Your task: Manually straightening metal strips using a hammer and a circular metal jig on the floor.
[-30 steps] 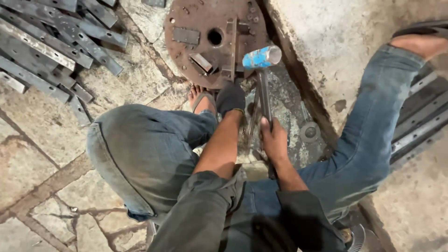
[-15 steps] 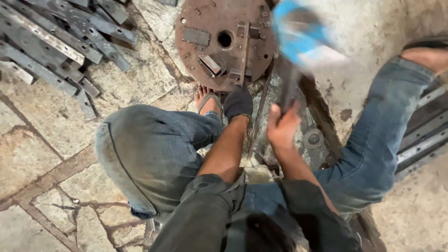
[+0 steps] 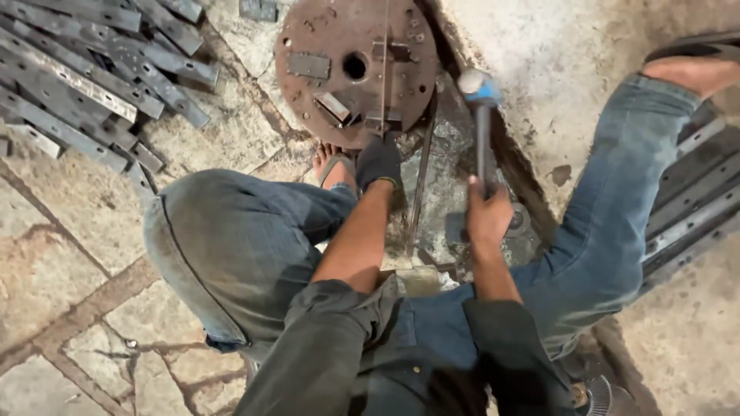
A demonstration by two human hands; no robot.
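Observation:
My left hand (image 3: 378, 163), in a dark glove, grips the lower end of a thin metal rod (image 3: 384, 69) that lies across a rusty round steel plate (image 3: 308, 35) on the floor. My right hand (image 3: 489, 218) is bare and closed around the handle of a hammer (image 3: 479, 91) with a blue-banded head. The hammer head hangs just right of the plate's edge, above the floor. Small steel blocks (image 3: 333, 106) are fixed on the plate around a centre hole (image 3: 354, 66).
I squat with both knees in blue jeans; a bare foot in a sandal (image 3: 333, 165) rests below the plate. A pile of grey flat steel bars (image 3: 77, 85) lies at upper left. More steel strips (image 3: 694, 208) lie at right. A second long rod (image 3: 421, 181) lies beside the plate.
The hammer swung up close to the camera half a second ago and has come back down beside the plate. My left hand has stayed on the rod.

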